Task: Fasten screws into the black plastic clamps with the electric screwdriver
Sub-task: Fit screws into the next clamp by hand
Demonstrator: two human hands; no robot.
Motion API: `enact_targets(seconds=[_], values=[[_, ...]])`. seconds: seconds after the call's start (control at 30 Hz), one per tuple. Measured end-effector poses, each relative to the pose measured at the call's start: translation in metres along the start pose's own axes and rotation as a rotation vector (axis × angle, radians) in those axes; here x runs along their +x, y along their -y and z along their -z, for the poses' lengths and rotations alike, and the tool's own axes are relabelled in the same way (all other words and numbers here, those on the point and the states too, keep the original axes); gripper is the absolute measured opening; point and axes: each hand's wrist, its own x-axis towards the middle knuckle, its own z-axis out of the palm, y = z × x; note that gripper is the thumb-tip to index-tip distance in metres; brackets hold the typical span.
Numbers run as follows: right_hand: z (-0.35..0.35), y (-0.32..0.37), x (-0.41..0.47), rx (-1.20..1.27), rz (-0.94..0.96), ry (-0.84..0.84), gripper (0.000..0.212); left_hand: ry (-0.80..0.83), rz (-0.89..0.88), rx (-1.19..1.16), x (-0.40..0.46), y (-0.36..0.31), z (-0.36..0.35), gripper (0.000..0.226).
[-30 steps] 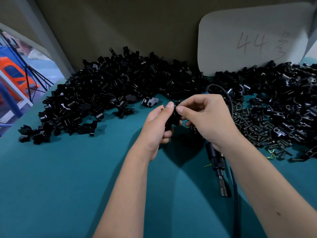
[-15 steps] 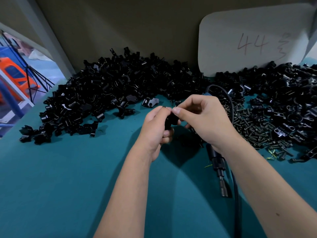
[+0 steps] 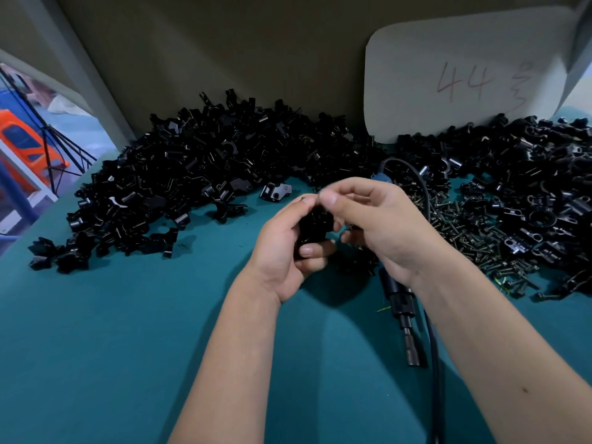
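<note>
My left hand (image 3: 283, 251) grips a black plastic clamp (image 3: 312, 227) above the middle of the teal table. My right hand (image 3: 381, 219) is at the clamp's top, thumb and forefinger pinched together over it; a screw between them is too small and blurred to make out. The electric screwdriver (image 3: 402, 310) lies on the table under my right wrist, bit pointing toward me, its black cable (image 3: 435, 363) running past my right forearm. Loose screws (image 3: 474, 232) are scattered to the right of my hands.
A large heap of black clamps (image 3: 205, 174) fills the back left of the teal table (image 3: 112, 347). Another heap (image 3: 538, 187) covers the back right. A pale card marked "44" (image 3: 464, 81) leans on the back wall. The table's left edge drops off near an orange object (image 3: 22, 145).
My left hand has turned the clamp slightly and lowered it a little. My right fingertips have shifted over the clamp's top. The screwdriver has not moved.
</note>
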Motion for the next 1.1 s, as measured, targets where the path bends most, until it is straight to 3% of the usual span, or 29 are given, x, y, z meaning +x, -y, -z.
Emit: enact_targets(seconds=[0.07,0.57,0.63,0.73,0.83,0.93,1.1], values=[[-0.0008,0.0016,-0.0005,0.042,-0.021,0.048,0.013,0.002,-0.004,-0.042,-0.0001,-0.0005,0.0007,0.027],[-0.0068,0.0027,-0.0008,-0.038,0.038,-0.099,0.012,-0.018,0.016,-0.043,0.0023,0.0014,-0.0026,0.03],[-0.0068,0.0026,-0.0015,-0.067,0.056,-0.073,0.004,-0.034,0.018,-0.046,0.0029,0.0011,-0.0016,0.032],[-0.0082,0.0008,-0.0025,-0.082,0.033,-0.041,0.013,-0.053,0.019,-0.028,0.0021,0.0009,-0.0003,0.036],[-0.0087,-0.0003,-0.0017,-0.04,0.029,-0.094,0.005,-0.087,0.02,0.003,0.0017,0.0013,-0.002,0.039],[-0.0077,-0.0019,-0.0005,0.001,0.036,-0.154,0.013,-0.079,0.02,0.025,0.0027,0.0021,-0.0057,0.05],[-0.0062,0.0006,-0.0007,-0.047,0.026,-0.064,0.012,-0.059,-0.005,0.019,0.0043,0.0012,-0.0035,0.051]])
